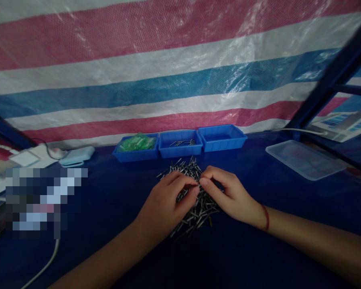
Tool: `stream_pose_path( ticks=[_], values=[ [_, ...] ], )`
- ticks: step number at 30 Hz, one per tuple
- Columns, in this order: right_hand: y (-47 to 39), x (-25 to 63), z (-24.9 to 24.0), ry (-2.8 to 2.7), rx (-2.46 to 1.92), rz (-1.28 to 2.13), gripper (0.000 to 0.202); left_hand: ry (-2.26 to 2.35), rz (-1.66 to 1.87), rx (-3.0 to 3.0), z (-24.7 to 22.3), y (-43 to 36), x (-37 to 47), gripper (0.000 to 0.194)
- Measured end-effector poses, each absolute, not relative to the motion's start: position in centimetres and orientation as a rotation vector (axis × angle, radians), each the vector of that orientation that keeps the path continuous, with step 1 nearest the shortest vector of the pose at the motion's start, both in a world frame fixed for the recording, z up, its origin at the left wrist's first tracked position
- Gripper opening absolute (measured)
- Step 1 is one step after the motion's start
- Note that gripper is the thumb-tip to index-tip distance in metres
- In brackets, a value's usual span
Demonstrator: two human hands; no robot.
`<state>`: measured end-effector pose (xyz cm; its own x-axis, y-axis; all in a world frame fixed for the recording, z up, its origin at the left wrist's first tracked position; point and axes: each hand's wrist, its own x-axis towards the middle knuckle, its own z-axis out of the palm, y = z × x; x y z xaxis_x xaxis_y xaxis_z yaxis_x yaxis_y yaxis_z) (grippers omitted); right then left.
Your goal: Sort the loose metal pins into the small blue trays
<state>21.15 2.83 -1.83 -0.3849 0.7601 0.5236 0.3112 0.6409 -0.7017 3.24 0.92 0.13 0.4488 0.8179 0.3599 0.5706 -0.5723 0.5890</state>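
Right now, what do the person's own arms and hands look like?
The left hand and right hand wear no gloves, and both forearms show no sleeve. A thin dark red band circles the right wrist; the left shows none.

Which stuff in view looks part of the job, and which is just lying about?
Likely the job:
left hand, right hand, fingertips close together
metal pins below them
bins, middle one holding pins

Likely just lying about:
clear plastic piece
light-blue item
white cable, near left
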Motion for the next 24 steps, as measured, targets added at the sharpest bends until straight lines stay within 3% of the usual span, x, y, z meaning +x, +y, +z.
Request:
stream_pose_path(
  ticks=[24],
  values=[
    [2.24,20.82,-2.65,-1.941,-0.768,0.507,0.004,1.183,0.939,2.345,-0.45,0.89,3.47,0.007]
  ],
)
